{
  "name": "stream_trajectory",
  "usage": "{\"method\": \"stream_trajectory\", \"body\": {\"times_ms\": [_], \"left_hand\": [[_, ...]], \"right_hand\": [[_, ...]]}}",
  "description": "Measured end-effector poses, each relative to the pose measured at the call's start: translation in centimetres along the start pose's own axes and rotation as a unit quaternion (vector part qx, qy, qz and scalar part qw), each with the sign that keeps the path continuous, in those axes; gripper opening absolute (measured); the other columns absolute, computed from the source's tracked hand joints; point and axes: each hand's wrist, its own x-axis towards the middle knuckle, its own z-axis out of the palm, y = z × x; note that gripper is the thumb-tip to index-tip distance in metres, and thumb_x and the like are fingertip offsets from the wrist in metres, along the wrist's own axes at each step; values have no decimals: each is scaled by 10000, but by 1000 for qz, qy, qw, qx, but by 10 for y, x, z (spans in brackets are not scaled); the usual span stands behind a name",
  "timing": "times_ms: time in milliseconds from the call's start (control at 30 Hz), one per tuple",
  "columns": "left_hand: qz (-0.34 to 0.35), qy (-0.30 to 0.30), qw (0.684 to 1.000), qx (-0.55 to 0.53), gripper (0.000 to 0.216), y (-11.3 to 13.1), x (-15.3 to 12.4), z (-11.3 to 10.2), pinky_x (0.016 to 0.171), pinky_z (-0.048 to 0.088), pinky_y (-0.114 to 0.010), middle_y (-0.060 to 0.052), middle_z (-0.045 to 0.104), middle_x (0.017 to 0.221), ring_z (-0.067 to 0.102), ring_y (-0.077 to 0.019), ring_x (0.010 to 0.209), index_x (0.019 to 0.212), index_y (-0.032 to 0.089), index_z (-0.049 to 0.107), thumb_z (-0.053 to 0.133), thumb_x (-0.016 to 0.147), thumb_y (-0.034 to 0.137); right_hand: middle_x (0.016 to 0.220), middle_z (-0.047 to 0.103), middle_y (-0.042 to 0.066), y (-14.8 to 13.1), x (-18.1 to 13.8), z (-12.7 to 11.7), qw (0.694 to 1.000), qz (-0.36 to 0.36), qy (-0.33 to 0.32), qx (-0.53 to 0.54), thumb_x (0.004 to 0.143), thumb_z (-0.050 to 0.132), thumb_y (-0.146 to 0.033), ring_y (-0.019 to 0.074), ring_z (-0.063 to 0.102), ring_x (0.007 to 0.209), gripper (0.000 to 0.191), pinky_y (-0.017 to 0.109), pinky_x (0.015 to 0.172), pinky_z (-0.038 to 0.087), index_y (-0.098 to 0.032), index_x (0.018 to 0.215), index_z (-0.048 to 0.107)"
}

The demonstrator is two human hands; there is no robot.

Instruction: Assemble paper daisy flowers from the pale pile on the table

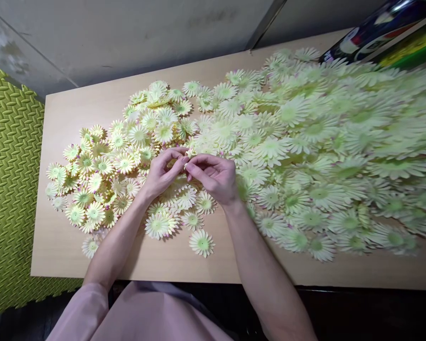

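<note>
My left hand (166, 171) and my right hand (216, 176) meet over the middle of the table, fingertips pinched together. Between them is a small pale artificial flower (188, 154), mostly hidden by the fingers, so its exact shape does not show. Under and around both hands lie many loose artificial flower heads, pale yellow-green with pink-tinged petal tips. To the left is a heap of them (102, 165). A larger heap (291, 111) spreads out to the right, blurred toward that edge. One single flower head (202, 243) rests near the table's front edge.
The light wooden table (71, 258) stands against a grey wall (145, 38). A green textured foam mat (12, 189) is on the left. At the back right, a dark blue bottle-like item (372, 35) and a green package (412, 47) stand beside the flowers.
</note>
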Motion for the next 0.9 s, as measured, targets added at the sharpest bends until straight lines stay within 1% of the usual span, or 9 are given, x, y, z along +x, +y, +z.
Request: {"method": "stream_trajectory", "body": {"times_ms": [100, 267, 500, 667, 767, 900], "left_hand": [[-2, 1, 1000, 5, 250, 1, 0, 0, 909, 490, -338, -115, 669, 1174, 631, -183, 1050, 821, 177, 602, 581, 913, 409], [5, 2, 1000, 11, 238, -1, 1, 0, 918, 490, -328, -111, 672, 1167, 623, -189, 1101, 824, 177, 607, 581, 912, 397], [22, 2, 1000, 19, 248, -6, 2, -1, 908, 508, -320, -117, 676, 1153, 635, -187, 1119, 841, 172, 610, 575, 918, 405], [30, 7, 999, 32, 260, -6, 1, 0, 909, 524, -319, -125, 690, 1174, 656, -185, 1102, 857, 172, 630, 578, 917, 421], [47, 9, 998, 38, 261, -7, 1, -1, 932, 529, -341, -136, 702, 1178, 667, -196, 1106, 877, 169, 659, 600, 907, 422], [66, 14, 997, 27, 273, -10, 2, -2, 936, 545, -377, -132, 702, 1206, 648, -223, 1179, 891, 185, 700, 610, 898, 443]], "right_hand": [[652, 681, -11, -1, 0, 1, 1000, 0, 1, 6, 805, 754, -289, 114, 627, 540, 74, 250, 523, 560, -218, 807, 732], [648, 683, -13, -1, 0, 1, 1000, -3, 2, 6, 809, 750, -258, 107, 627, 538, 44, 236, 520, 554, -217, 807, 734], [660, 688, -7, 0, -1, 1, 1000, -3, 7, -13, 811, 743, -294, 121, 634, 543, 85, 257, 520, 566, -213, 819, 723], [682, 700, 0, 0, -1, 1, 999, -20, 11, -28, 820, 719, -269, 132, 642, 544, 57, 264, 499, 557, -213, 822, 716], [665, 692, 0, 0, -1, 1, 998, -38, 28, -41, 814, 711, -233, 130, 632, 526, 33, 264, 491, 550, -211, 789, 709], [646, 687, 0, 1, -1, -1, 996, -29, 67, -54, 801, 714, -217, 120, 612, 504, 28, 243, 454, 517, -211, 775, 704]]}}
